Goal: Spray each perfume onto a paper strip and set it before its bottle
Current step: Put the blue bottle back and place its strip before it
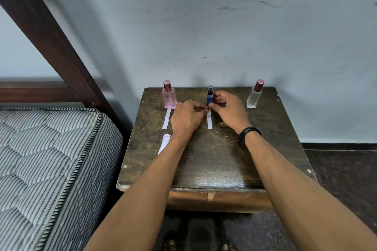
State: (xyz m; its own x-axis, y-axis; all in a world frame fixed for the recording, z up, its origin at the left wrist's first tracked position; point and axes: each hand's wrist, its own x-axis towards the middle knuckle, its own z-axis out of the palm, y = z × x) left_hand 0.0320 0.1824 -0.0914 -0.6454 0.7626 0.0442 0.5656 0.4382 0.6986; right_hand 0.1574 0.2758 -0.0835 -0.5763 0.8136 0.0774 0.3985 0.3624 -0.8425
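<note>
While both hands meet at the centre of the frame, the middle strip (209,122) lies flat on the dark wooden table (204,169), its long axis running straight down the frame from the base of the blue spray bottle (210,96) towards the near edge. The left hand (186,117) has its fingers curled, their tips pinching the upper end of that strip. The right hand (229,108) is curled just right of the blue spray bottle with its thumb tip down at the same end; I cannot tell whether it pinches the paper, steadies the bottle or merely touches.

Left of centre, the pink bottle (169,96) has its own slanted strip (166,118) laid before it. By my judgement that leaves only the clear bottle (255,94), rose-capped, at the right of the table's far edge, with no paper in front of it.

The coming move turns on a split. The spare strips (164,143) lie below and to the left of the grip, just beside the left forearm, so the left hand is nearer them. The clear bottle stands well to the right of the grip, nearer the right hand. A fresh strip would probably travel from lower left across to the right, ending lengthwise below that bottle
</note>
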